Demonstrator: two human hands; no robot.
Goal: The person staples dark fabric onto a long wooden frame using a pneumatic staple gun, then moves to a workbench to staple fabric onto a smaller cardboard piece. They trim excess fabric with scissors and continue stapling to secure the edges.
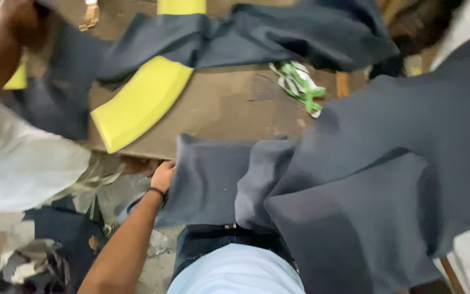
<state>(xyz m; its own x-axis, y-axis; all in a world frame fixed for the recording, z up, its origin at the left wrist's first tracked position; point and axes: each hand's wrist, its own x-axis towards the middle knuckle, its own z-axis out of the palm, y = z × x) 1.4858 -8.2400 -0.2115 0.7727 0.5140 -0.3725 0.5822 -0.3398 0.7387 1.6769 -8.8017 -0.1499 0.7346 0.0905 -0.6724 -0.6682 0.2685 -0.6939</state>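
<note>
Grey fabric (355,179) on the cardboard-topped table (218,109), left hand (162,177) grip pinching its edge, right hand unseen.

Left hand (162,177) clenched, arm extended forward; right hand out of sight.

You're in an upholstery or sewing workshop: a worn brown worktable (224,109) is strewn with lengths of dark grey fabric (376,179) and curved pieces of yellow foam (139,100). Below the table edge, the concrete floor (6,234) is littered with fabric scraps (77,228), and a tangle of green-and-white strap (300,84) lies on the table
</note>
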